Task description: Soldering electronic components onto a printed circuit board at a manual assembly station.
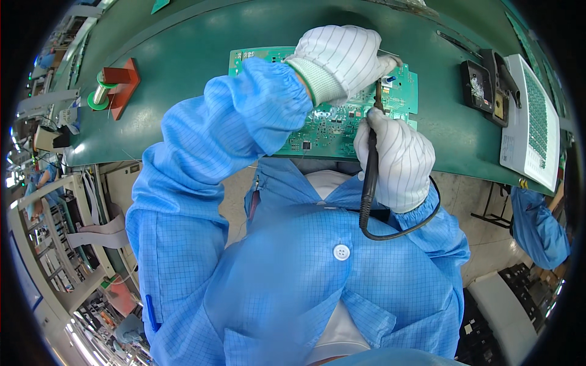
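Note:
A green circuit board (287, 143) lies flat on the green bench, with many small parts and a blue component (391, 78) near its right end. In a striped white glove, my right hand (403, 161) grips a soldering iron (371, 146), its tip pointing away from me onto the board's right part. The iron's black cord loops below that hand. My left hand (342, 58), gloved too, reaches across the board's far side. Its fingertips are pinched together beside the blue component. A thin strand shows near them, but what they hold cannot be made out.
To the left, a spool of solder wire (98, 96) sits on a red holder (125, 88). On the right are a black iron stand with a small tray (476, 83) and a white box (516, 137) of green pieces. Tweezers (455, 41) lie at the far right. Another person's blue sleeve (537, 229) shows at right.

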Motion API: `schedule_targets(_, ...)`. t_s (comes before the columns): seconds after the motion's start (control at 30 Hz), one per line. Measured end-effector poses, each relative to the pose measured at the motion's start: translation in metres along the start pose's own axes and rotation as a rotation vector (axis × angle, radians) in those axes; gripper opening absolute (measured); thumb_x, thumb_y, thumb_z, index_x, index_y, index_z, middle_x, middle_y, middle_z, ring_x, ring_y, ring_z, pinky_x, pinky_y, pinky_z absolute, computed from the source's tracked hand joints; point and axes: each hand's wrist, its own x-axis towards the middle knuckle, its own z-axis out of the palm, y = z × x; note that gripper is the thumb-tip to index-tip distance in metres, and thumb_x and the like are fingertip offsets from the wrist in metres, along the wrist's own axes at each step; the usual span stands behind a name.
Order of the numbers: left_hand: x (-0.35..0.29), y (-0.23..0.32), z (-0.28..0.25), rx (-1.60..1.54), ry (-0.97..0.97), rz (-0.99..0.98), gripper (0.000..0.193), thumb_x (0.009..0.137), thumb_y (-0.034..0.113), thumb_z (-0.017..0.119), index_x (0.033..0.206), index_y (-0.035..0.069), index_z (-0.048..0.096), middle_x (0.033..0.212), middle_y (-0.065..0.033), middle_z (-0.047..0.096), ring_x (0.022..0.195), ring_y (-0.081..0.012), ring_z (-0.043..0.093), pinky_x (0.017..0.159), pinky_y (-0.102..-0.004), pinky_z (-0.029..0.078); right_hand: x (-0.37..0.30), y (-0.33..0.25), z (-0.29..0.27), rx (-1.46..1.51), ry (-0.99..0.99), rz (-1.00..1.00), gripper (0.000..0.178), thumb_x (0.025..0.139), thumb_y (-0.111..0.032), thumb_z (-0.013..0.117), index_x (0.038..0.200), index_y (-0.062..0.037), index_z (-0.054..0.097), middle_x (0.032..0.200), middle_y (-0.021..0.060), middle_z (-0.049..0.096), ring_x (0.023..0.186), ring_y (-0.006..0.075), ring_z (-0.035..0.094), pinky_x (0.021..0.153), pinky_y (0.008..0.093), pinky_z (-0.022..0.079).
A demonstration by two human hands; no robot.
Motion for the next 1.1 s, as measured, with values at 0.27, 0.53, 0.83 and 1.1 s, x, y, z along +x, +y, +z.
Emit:
schedule_targets(0.27, 0.019, -0.001, 0.006, -0.073, -0.155, -0.151, 0.087, 0.077, 0.083, 0.056, 0.105, 0.002, 0.073, 0.104, -0.0244, 0.070, 0.100, -0.0357, 0.070, 0.088, -0.0438, 0.057, -0.004, 0.001, 0.001, -0.019, 0.004, -0.023, 0.026, 0.075, -0.001, 0.077, 0.099, -0.0009, 0.066, 0.068, 0.0065, 0.057, 0.056, 0.0221, 0.061, 0.050, 0.0331, 0.048)
schedule_targets(0.53, 0.014, -0.005, 0.010, -0.067, -0.118, -0.132, 0.086, 0.080, 0.084, 0.052, 0.094, 0.001, 0.069, 0.085, -0.0185, 0.071, 0.083, -0.0348, 0.071, 0.074, -0.0434, 0.057, 0.002, 0.002, -0.004, 0.106, 0.067, -0.008, 0.027, 0.074, 0.003, 0.078, 0.097, -0.0011, 0.065, 0.067, 0.0082, 0.060, 0.054, 0.0237, 0.062, 0.051, 0.0335, 0.050)
schedule_targets(0.83, -0.022, -0.023, 0.007, 0.167, 0.091, 0.008, 0.056, 0.091, 0.057, 0.059, 0.099, 0.003, 0.067, 0.085, -0.0126, 0.065, 0.078, -0.0341, 0.067, 0.072, -0.0413, 0.056, -0.028, 0.037, -0.026, 0.497, 0.130, 0.545, 0.018, 0.087, 0.001, 0.069, 0.104, -0.0026, 0.064, 0.083, 0.0062, 0.067, 0.068, 0.0084, 0.060, 0.063, 0.0246, 0.050)
schedule_targets(1.1, -0.079, -0.011, 0.014, -0.001, 0.476, 0.028, 0.014, 0.082, 0.019, 0.074, 0.091, 0.012, 0.067, 0.075, -0.0025, 0.062, 0.066, -0.0212, 0.063, 0.059, -0.0323, 0.052, -0.030, 0.060, -0.022, 0.841, 0.110, 0.925, 0.016, 0.092, -0.007, 0.064, 0.107, -0.0013, 0.062, 0.079, 0.0046, 0.063, 0.063, 0.0063, 0.053, 0.058, 0.0216, 0.043)
